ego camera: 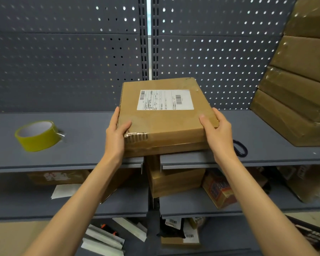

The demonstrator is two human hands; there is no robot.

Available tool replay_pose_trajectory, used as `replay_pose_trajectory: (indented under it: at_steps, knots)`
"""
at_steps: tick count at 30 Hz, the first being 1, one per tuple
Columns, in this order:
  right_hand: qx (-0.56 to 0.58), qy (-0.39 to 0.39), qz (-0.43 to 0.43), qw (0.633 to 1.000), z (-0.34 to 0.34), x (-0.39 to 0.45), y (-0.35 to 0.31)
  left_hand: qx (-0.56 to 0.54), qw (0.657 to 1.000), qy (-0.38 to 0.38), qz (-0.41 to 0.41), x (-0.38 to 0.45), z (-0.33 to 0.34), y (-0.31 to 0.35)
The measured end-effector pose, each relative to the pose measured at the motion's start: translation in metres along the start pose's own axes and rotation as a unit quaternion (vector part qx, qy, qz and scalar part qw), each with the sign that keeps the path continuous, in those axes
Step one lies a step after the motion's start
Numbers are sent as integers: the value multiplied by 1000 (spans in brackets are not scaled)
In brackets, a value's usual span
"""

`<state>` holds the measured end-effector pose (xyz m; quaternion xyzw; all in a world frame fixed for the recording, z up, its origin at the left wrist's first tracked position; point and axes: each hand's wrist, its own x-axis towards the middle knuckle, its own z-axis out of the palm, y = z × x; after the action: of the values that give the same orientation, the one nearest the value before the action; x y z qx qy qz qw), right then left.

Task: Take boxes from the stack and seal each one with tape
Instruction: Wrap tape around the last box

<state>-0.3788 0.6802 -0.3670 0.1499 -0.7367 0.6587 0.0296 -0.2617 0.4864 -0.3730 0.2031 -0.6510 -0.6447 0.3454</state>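
Observation:
A flat brown cardboard box (164, 124) with a white shipping label lies on the grey shelf (81, 145), near its front edge. My left hand (116, 133) grips the box's near left corner, thumb on top by a torn patch. My right hand (217, 132) grips the near right corner, thumb on the lid. A roll of yellow tape (38, 135) lies on the shelf at the left, apart from both hands. The stack of brown boxes (299, 85) leans at the far right of the shelf.
A dark scissor handle (240, 147) shows on the shelf just behind my right wrist. A perforated grey back panel (72, 58) closes the shelf behind. Lower shelves hold more parcels (175, 182), envelopes and packets.

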Motion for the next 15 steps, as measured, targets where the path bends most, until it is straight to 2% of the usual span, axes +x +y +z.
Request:
replay_pose_trajectory:
  at_steps: [10, 15]
  knots:
    - [49, 15, -84, 995, -23, -9, -14, -40, 996, 17, 73, -17, 10, 16]
    - [55, 5, -100, 993, -29, -10, -18, -36, 998, 8, 45, -25, 8, 16]
